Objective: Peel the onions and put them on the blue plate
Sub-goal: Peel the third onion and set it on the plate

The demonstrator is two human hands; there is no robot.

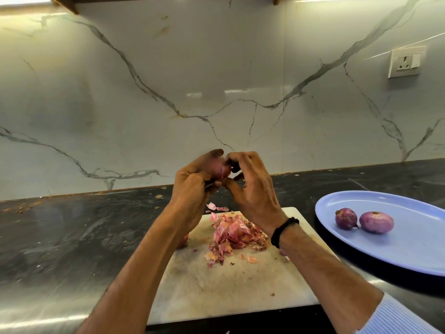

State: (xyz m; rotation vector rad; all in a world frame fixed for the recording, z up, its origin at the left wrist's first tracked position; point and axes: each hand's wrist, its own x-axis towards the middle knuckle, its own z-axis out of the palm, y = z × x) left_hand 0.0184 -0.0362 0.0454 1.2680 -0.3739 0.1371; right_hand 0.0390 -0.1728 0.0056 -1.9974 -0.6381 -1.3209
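Observation:
Both hands are raised above the white cutting board [231, 280]. My left hand [192, 189] grips a small red onion [222, 170], most of it hidden behind the fingers. My right hand [252, 189] pinches at the onion's right side with its fingertips. A thin metal edge, perhaps a knife, shows under the left fingers. Two peeled purple onions [346, 218] [376, 222] lie side by side on the blue plate [409, 247] at the right.
A heap of pink onion skins [234, 235] lies on the board under my hands, with a reddish piece [184, 240] partly hidden behind my left forearm. The black counter [72, 237] meets a marble wall, which carries a socket [405, 61] at the upper right.

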